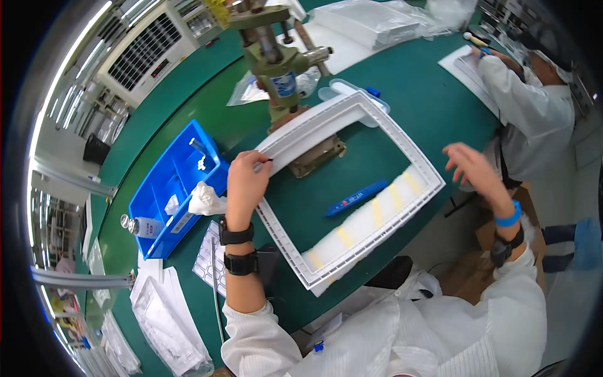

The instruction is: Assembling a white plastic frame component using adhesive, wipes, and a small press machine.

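A white rectangular plastic frame lies tilted on the green table, its lower side padded with white foam crossed by yellow strips. At the frame's left corner, my left hand is closed in a pinch. A small grey piece with a dark tip shows at its fingertips, too small to name. My right hand hovers just off the frame's right corner, fingers apart, holding nothing. Inside the frame's opening lies a blue pen-shaped tool. The base of a green hand press partly shows through the opening.
A blue divided bin stands left of my left hand, with a small white bottle at its edge and a crumpled white wipe. Plastic bags lie at lower left. A co-worker sits at right, near a white panel.
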The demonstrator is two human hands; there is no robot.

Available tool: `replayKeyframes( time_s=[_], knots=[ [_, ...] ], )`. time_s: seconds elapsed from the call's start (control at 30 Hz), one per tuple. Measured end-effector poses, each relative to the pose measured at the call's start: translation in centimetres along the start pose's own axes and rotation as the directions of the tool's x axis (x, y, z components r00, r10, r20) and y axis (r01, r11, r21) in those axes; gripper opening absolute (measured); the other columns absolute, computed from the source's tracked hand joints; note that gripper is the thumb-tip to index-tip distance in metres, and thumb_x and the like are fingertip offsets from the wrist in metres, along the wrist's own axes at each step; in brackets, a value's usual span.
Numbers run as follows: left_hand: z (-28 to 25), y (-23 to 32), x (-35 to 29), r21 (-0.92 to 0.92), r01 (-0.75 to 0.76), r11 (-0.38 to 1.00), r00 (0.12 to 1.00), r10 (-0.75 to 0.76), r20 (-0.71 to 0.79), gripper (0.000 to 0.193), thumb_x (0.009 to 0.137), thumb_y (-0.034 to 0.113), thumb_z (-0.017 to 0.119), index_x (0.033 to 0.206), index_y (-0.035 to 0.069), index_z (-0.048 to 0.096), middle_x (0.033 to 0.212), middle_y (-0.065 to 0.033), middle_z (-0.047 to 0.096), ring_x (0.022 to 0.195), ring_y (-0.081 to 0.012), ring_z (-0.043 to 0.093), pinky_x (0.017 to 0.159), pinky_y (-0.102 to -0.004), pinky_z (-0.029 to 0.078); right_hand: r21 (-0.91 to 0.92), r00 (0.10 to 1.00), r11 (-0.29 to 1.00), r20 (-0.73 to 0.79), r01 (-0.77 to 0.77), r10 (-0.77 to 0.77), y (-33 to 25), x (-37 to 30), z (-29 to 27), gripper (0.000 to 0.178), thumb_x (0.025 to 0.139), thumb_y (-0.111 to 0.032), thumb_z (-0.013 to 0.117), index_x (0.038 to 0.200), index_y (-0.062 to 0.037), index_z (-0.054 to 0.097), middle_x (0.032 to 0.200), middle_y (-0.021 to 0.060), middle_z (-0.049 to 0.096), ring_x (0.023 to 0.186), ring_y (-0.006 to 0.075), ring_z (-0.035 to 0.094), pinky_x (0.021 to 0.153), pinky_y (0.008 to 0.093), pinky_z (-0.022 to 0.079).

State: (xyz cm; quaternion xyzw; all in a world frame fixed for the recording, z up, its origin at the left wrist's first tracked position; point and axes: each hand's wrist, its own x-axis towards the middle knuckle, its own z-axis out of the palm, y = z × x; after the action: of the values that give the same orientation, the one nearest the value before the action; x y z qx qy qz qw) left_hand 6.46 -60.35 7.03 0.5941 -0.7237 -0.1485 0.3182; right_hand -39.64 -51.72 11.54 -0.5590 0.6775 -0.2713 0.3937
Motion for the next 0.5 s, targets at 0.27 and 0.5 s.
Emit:
replayKeyframes(
  time_s=[0.27, 0.5],
  knots=[
    [-0.8, 0.6, -0.2, -0.208, 0.134, 0.969, 0.991, -0.126, 0.049, 0.025, 0.083, 0.017, 0.073, 0.099, -0.002, 0.071, 0.108, -0.0148, 0.070, 0.101, -0.0268, 0.066, 0.092, -0.0340, 0.048, 0.352, 0.997, 0.936, 0.077, -0.023, -0.005, 2.9, -3.3, 5.5, 0.039, 0.100, -0.037, 0.054, 0.119, -0.0029, 0.059, 0.087, 0.0033, 0.065, 0.067, 0.0090, 0.060, 0.058, 0.0228, 0.046],
    [-4.3, 6.8, -5.8, -0.534, 0.358, 0.766, 0.926, -0.220, 0.306, 0.029, 0.093, 0.017, 0.064, 0.117, 0.000, 0.066, 0.108, -0.0033, 0.067, 0.102, -0.0116, 0.057, 0.093, -0.0263, 0.040, 0.652, 0.989, 0.752, -0.148, 0.095, 0.003, 3.4, -4.8, 1.9, 0.031, 0.101, -0.035, 0.053, 0.113, -0.0064, 0.058, 0.081, -0.0007, 0.059, 0.064, 0.0077, 0.057, 0.059, 0.0223, 0.046]
  ],
)
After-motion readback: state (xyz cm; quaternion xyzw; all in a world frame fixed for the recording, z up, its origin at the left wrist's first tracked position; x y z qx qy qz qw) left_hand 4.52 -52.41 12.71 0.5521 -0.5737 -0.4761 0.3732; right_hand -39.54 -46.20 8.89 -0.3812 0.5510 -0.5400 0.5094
